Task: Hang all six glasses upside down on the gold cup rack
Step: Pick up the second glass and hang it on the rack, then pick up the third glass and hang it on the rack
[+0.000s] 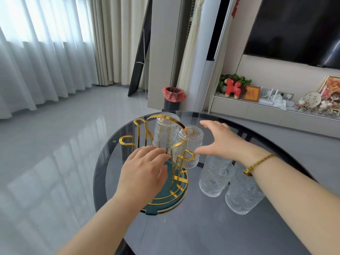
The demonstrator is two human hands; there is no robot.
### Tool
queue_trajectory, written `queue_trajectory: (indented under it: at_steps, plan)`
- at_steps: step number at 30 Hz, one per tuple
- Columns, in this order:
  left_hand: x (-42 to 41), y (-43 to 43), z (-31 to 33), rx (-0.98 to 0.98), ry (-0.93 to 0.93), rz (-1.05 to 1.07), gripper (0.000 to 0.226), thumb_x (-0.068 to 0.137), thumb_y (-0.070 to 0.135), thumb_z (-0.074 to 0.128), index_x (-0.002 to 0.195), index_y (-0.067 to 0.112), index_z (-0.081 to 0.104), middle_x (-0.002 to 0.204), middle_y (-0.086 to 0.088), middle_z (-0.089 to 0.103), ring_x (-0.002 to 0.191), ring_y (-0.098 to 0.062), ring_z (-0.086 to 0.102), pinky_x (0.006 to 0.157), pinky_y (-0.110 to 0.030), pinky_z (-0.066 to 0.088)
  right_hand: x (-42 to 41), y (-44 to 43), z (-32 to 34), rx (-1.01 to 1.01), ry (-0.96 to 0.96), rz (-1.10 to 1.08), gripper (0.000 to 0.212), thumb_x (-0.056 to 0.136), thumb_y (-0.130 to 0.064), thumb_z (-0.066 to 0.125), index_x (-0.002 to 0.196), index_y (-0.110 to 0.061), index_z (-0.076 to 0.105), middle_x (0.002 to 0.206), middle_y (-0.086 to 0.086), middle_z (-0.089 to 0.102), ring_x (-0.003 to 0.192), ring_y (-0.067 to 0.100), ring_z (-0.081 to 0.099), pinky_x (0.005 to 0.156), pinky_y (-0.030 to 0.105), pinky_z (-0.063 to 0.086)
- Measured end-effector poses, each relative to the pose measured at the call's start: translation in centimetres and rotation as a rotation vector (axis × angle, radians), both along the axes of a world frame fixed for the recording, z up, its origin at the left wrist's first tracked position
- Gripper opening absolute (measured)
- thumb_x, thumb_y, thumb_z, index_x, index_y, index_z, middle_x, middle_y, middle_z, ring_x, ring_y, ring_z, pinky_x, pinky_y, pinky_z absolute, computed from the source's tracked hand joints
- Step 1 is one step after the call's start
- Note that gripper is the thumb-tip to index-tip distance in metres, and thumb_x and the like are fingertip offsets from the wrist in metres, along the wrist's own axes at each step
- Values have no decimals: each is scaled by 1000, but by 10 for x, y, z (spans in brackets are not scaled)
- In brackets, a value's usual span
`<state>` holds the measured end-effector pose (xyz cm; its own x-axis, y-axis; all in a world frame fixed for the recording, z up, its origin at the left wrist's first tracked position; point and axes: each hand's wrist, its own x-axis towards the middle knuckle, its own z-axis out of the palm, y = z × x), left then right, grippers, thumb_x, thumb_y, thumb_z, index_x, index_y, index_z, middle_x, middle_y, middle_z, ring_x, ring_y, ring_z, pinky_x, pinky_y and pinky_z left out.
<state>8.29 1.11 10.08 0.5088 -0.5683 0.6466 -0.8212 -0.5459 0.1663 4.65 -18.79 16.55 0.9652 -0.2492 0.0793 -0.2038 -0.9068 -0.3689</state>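
The round dark glass table (pixel 211 234) carries everything, its smooth top reflecting the window light; beyond it lie pale glossy floor tiles, sheer curtains (pixel 46 52) to my left and a wall-mounted screen (pixel 294 28) to my right, with a bin lined in red (pixel 173 97) standing past the far edge.

The gold cup rack (pixel 165 137) stands on its teal base (pixel 165 197) directly beneath my left hand (pixel 143 173). That hand rests on the rack's centre, fingers loosely curled and pressing down rather than closed round any wire — I judge this is to steady the rack while glasses go on.

Two glasses are hung mouth-down: the far glass (pixel 164 134) just beyond my left fingertips, and the near hung glass (pixel 191 144) between my two hands, seated on a prong. My right hand (pixel 220 142) is spread wide, thumb and fingers apart, holding nothing; it sits just beside that near hung glass, thumb close to its wall, though I cannot tell whether it touches.

Two more glasses stand on the table under my right forearm — the first standing glass (pixel 215 177) below my right wrist and the second standing glass (pixel 242 196) nearer me. The remaining two of the six are not visible. Several prongs on the rack's left are unfilled.

A woven bracelet (pixel 257 163) circles my right wrist.
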Motion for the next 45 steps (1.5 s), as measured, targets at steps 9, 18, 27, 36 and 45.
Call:
queue_trajectory:
  at_steps: [9,18,27,36,45]
  plan:
    - [-20,1,-18,-3,-57,45,32,81,23,42,100,13,65,118,-13,62,124,-32,38,111,-39,13,-112,-12,-73,171,-695,-356,60,63,-8,74,117,-9,48,115,-3,42,111,13,36,95,7,20]
    - [-75,-11,-85,48,189,-67,30,71,15,71,100,16,64,117,-8,63,123,-27,43,109,-29,7,-136,-19,-167,543,-460,-617,90,64,-20,75,136,-13,21,142,10,30,131,24,28,108,40,26]
    - [-79,-13,-113,258,355,-41,39,91,32,46,129,24,40,141,3,40,137,-16,18,105,-32,-7,-111,-25,-168,458,-420,-708,89,59,-29,77,131,-9,27,130,14,51,114,37,47,100,48,33]
    - [-74,-13,-121,283,327,-35,38,93,38,34,131,30,34,146,9,31,138,-10,7,103,-24,-13,-101,-31,-175,596,-512,-765,75,60,-26,76,119,-13,32,119,14,57,105,34,53,84,38,43]
    - [-69,0,-108,100,303,-3,36,69,12,75,103,16,63,108,-4,68,106,-24,60,94,-45,38,-126,-15,-155,661,-686,-550,74,58,-8,77,120,-19,38,126,5,44,111,16,45,91,28,34]
